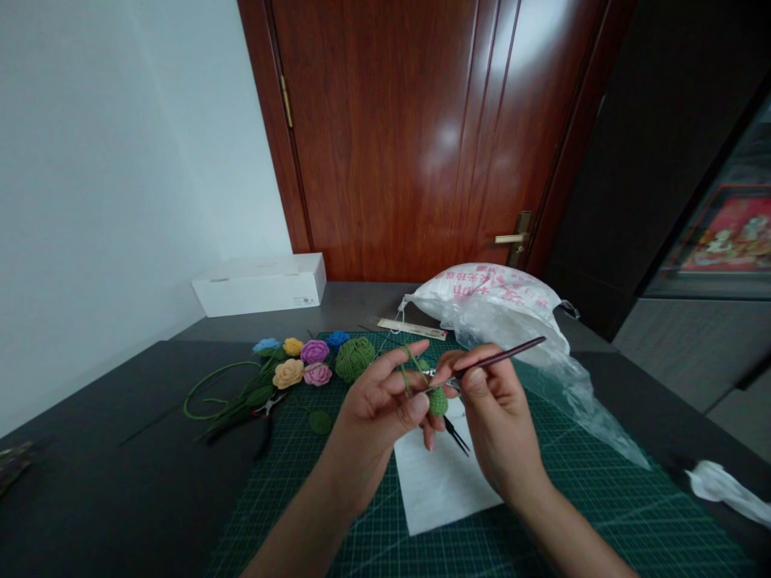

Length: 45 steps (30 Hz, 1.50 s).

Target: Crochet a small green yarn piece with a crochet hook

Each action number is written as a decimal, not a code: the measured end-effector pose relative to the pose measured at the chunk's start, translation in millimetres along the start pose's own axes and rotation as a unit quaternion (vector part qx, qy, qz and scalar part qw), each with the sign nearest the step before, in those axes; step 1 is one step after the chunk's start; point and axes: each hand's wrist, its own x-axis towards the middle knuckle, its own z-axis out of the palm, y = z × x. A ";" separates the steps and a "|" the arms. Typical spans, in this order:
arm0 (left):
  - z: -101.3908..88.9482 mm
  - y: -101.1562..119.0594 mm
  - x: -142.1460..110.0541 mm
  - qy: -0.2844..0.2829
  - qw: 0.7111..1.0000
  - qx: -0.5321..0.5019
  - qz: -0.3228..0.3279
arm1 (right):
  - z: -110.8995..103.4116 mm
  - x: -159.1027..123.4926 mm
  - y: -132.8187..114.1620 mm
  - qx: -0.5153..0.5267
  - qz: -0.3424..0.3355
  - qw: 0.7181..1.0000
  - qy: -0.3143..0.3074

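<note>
My right hand (pixel 497 409) grips a crochet hook with a dark handle (pixel 511 352), its tip reaching toward my left fingers. Between the thumb and fingers of my left hand (pixel 382 397) is a small green crochet piece (pixel 438 400). Green yarn (pixel 414 365) loops over my raised left index finger. Behind my left hand lies a ball of green yarn (pixel 355 359). Below the hands, a white sheet of paper (pixel 442 486) rests on the green cutting mat (pixel 313 514), and dark pointed tips of a tool (pixel 458 439) show above it.
Crocheted flowers (pixel 289 372) in several colours lie to the left, with pliers (pixel 265 417) and a green leaf (pixel 320 421) nearby. A white box (pixel 259 285) stands behind them. At the back right sits a plastic bag (pixel 499 293), near a ruler (pixel 413 328). A crumpled white item (pixel 728 491) lies far right.
</note>
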 end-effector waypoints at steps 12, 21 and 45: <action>-2.4 -3.8 4.5 -0.011 0.999 -0.004 0.037 | 7.3 0.7 -6.0 0.132 0.073 0.988 -0.037; -1.6 -2.7 2.7 -0.028 0.999 -0.034 0.032 | -0.2 9.1 -16.0 0.053 -0.007 0.997 -0.057; 4.7 0.5 -2.7 -0.010 0.999 -0.025 0.044 | -9.5 -8.1 -16.2 -0.181 -0.268 0.945 -0.054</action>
